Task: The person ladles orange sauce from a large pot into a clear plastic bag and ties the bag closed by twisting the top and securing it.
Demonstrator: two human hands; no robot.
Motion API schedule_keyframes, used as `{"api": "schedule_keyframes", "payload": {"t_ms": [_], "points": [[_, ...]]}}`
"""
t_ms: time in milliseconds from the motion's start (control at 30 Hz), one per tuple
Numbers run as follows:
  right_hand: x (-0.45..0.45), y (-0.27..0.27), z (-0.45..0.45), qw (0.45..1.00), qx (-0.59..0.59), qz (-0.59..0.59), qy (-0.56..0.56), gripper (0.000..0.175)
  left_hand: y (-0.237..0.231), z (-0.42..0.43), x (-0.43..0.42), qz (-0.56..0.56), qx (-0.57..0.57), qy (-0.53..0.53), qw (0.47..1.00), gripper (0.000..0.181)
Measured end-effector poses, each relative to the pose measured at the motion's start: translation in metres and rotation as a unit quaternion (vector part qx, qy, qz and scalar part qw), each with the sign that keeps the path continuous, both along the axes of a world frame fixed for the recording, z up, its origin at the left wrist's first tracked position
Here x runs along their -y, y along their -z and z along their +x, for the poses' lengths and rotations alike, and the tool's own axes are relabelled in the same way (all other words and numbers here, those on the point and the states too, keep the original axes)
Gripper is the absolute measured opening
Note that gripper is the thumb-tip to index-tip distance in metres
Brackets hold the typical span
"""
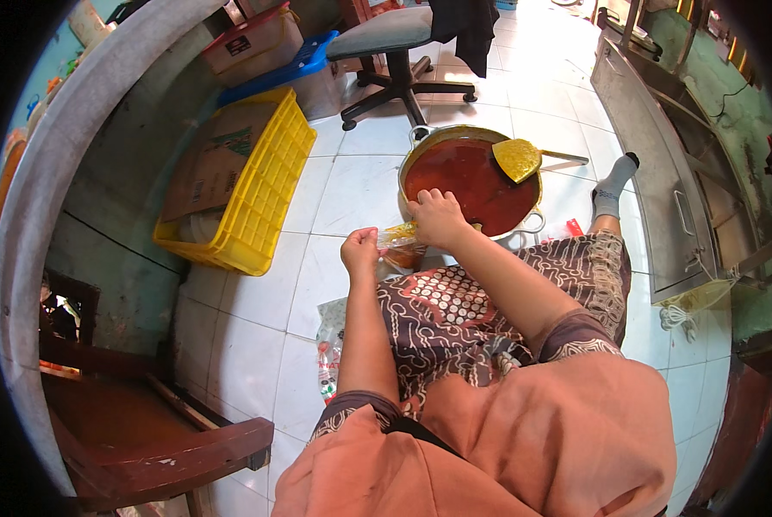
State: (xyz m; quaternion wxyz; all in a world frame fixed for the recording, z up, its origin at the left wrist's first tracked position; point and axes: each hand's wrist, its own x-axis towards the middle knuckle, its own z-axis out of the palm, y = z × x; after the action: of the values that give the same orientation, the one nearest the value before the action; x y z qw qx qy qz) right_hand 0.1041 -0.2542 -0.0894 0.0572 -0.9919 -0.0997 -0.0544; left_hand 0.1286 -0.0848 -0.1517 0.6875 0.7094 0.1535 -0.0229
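My left hand [360, 251] pinches one end of a small clear plastic bag [396, 236] smeared with yellow-orange. The other end of the bag is at my right hand [439, 218], whose curled fingers grip it beside the pot's near rim. Below the bag stands a container [405, 258] with orange-brown contents, partly hidden by the bag and my hands. A large two-handled metal pot [467, 132] on the floor holds red sauce [470, 181]. Across its far right rim rests a wide spatula [517, 160] coated in yellow, its handle pointing outward.
A yellow plastic crate [266, 194] with cardboard stands left on the white tiled floor [250, 349]. Beyond the pot is a swivel chair [399, 64]. A metal cabinet [657, 187] lines the right side; a wooden chair [185, 459] is at lower left. My socked foot [613, 187] lies beside the pot.
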Motion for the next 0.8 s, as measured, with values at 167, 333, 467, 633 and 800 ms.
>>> {"api": "schedule_keyframes", "payload": {"t_ms": [167,333,467,633,800], "points": [[0.0,-0.005,0.006,0.999,0.001,-0.025,-0.029,0.024,-0.004,-0.002,-0.004,0.03,-0.012,0.036,0.999,0.011],[0.005,0.0,0.012,0.997,-0.004,0.069,0.023,0.023,-0.005,-0.004,-0.009,0.247,0.02,0.146,0.958,0.012],[0.006,0.0,0.015,0.964,-0.097,0.228,0.098,0.025,0.008,0.004,-0.017,0.376,0.06,0.171,0.909,0.012],[0.002,0.001,0.018,0.906,-0.169,0.357,0.153,0.027,0.015,0.001,-0.016,0.257,0.088,0.118,0.955,0.006],[0.026,0.03,0.043,0.881,-0.172,0.419,0.14,0.029,-0.017,-0.004,0.012,0.068,-0.037,0.119,0.99,0.009]]}}
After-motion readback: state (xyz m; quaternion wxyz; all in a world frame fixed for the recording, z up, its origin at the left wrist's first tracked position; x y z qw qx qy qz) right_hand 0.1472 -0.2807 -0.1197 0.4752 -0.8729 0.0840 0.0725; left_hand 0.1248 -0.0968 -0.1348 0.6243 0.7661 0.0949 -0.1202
